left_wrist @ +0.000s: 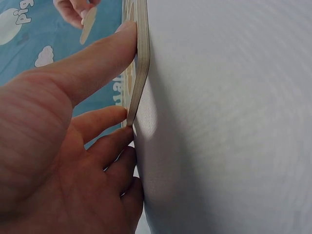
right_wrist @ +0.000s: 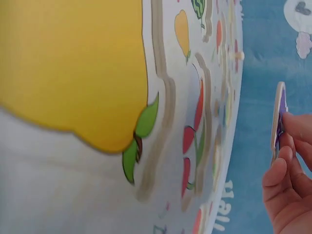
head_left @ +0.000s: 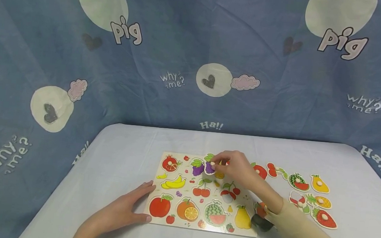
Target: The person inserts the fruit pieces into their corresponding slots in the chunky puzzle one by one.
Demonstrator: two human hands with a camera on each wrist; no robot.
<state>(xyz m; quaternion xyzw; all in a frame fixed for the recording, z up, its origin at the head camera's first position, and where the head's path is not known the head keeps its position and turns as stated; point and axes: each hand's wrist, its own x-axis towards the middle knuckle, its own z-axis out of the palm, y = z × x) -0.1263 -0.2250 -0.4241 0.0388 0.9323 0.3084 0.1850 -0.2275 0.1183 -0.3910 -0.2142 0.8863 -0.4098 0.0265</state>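
A wooden fruit puzzle board (head_left: 188, 192) lies on the white table, with printed fruit in its recesses. My right hand (head_left: 232, 166) pinches a purple grape piece (head_left: 209, 168), raised above the board's upper part, just right of the printed grapes (head_left: 198, 167). In the right wrist view this grape piece (right_wrist: 281, 109) is seen edge-on between thumb and fingers. My left hand (head_left: 121, 209) rests against the board's left side, thumb and fingers spread. The left wrist view shows the thumb (left_wrist: 105, 61) and fingertips touching the board's edge (left_wrist: 142, 63).
Right of the board lie several loose knobbed pieces, among them cherries (head_left: 272, 170), a watermelon (head_left: 299, 182), a pear (head_left: 319, 184), a pineapple (head_left: 320, 201) and a strawberry (head_left: 325, 218). The right forearm partly covers a red fruit piece (head_left: 260, 209). Behind hangs a blue printed cloth (head_left: 178, 107).
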